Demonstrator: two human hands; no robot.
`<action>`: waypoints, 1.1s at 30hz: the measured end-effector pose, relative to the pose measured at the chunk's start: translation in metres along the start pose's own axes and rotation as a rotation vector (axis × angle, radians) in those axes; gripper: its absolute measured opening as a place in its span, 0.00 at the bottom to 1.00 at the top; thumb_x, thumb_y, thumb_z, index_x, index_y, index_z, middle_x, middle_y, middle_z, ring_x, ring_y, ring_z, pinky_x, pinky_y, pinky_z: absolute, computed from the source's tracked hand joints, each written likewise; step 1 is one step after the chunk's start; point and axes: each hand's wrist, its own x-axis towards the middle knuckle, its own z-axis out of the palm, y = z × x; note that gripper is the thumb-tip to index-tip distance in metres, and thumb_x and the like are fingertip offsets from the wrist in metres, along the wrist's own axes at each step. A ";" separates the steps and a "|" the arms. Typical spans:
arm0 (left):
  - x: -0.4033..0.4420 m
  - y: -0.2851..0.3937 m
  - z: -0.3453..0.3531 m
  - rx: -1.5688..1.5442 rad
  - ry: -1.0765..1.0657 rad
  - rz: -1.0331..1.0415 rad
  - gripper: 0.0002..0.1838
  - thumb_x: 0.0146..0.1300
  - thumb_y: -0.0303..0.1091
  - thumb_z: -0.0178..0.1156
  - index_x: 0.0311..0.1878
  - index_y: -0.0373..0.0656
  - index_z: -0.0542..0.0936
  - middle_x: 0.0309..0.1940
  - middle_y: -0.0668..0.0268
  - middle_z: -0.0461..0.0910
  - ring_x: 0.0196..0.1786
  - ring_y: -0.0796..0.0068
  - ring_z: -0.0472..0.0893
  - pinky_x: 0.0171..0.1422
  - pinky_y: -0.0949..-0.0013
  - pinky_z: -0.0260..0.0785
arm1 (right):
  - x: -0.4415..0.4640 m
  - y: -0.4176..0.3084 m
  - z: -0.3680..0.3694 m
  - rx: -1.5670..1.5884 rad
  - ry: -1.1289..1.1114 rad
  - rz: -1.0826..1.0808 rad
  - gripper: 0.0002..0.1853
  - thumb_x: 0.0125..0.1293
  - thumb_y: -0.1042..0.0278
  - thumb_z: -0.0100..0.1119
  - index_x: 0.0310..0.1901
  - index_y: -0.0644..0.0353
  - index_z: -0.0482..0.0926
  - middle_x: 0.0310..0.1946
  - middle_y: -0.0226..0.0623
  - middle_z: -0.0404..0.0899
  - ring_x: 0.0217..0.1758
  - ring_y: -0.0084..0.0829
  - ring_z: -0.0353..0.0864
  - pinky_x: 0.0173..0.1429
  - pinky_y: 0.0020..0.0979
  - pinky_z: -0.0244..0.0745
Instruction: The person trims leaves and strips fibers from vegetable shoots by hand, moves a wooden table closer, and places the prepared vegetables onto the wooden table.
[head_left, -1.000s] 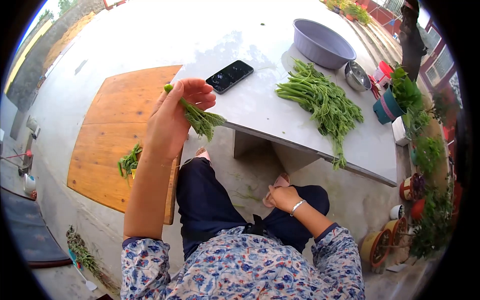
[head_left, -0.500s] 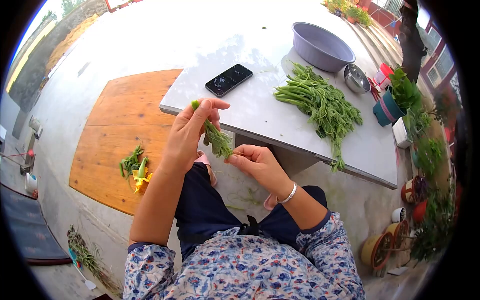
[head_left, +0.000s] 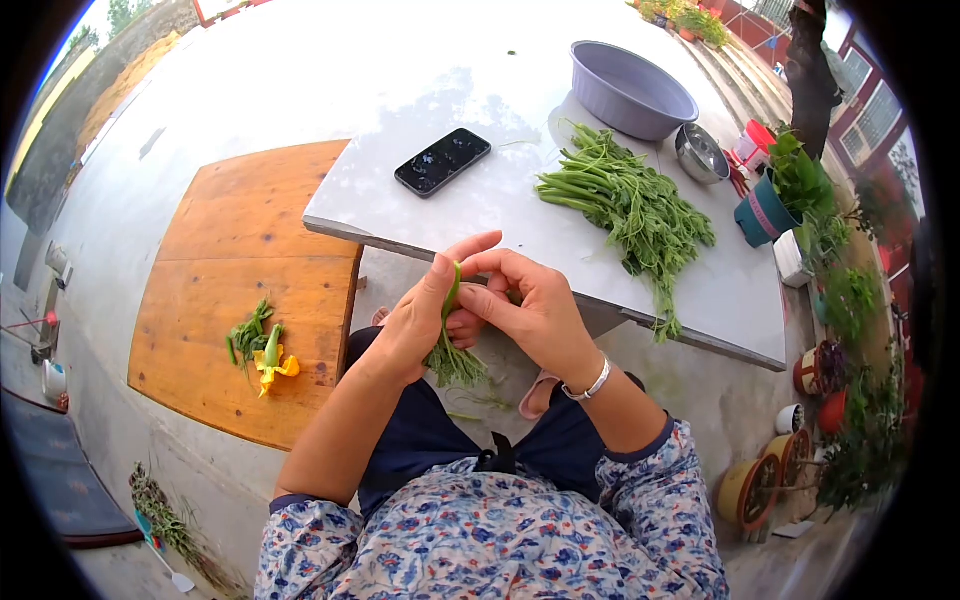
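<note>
My left hand (head_left: 418,318) is closed round a green leafy stem (head_left: 455,362), its leaves hanging below the fingers. My right hand (head_left: 525,305), with a silver bracelet at the wrist, pinches the upper part of that same stem, and the two hands touch. Beyond them, a pile of leafy green stems (head_left: 635,200) lies on the grey table (head_left: 480,225). On the wooden board (head_left: 215,290) to the left are a small heap of greens (head_left: 250,333) and a yellow flower (head_left: 272,368).
A black phone (head_left: 443,162) lies on the grey table. Behind the pile stand a purple-grey basin (head_left: 633,92) and a metal bowl (head_left: 702,153). A teal plant pot (head_left: 765,212) is at the table's right edge. More pots (head_left: 750,490) line the ground at right.
My right hand has come up from near my knee, first to the leaves, then to the stem's upper part. My left hand has moved right and lower with the stem.
</note>
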 end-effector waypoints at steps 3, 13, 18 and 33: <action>0.000 0.000 -0.009 -0.012 0.005 -0.026 0.45 0.66 0.72 0.37 0.72 0.43 0.60 0.19 0.78 0.57 0.18 0.87 0.53 0.24 0.81 0.46 | 0.008 -0.002 0.003 -0.041 -0.171 0.111 0.11 0.65 0.69 0.64 0.47 0.63 0.80 0.26 0.24 0.78 0.29 0.14 0.76 0.35 0.19 0.72; -0.011 -0.003 -0.019 -0.284 -0.045 0.003 0.30 0.74 0.59 0.41 0.62 0.42 0.62 0.30 0.71 0.69 0.28 0.84 0.66 0.33 0.79 0.62 | 0.018 0.003 0.009 0.237 -0.185 0.103 0.08 0.66 0.70 0.61 0.38 0.66 0.76 0.31 0.31 0.80 0.30 0.19 0.81 0.36 0.21 0.78; -0.009 -0.009 -0.018 0.043 0.124 0.194 0.18 0.72 0.42 0.53 0.57 0.40 0.69 0.36 0.69 0.76 0.36 0.83 0.76 0.42 0.78 0.69 | 0.021 0.006 0.005 0.356 -0.106 0.102 0.08 0.66 0.70 0.61 0.39 0.64 0.74 0.29 0.30 0.78 0.24 0.14 0.72 0.26 0.16 0.68; -0.013 0.005 -0.022 0.129 0.167 0.120 0.06 0.70 0.32 0.56 0.42 0.40 0.75 0.31 0.74 0.75 0.32 0.89 0.71 0.36 0.83 0.61 | 0.021 -0.001 -0.017 0.530 -0.287 0.507 0.11 0.65 0.70 0.59 0.46 0.65 0.76 0.29 0.24 0.74 0.17 0.07 0.56 0.19 0.12 0.49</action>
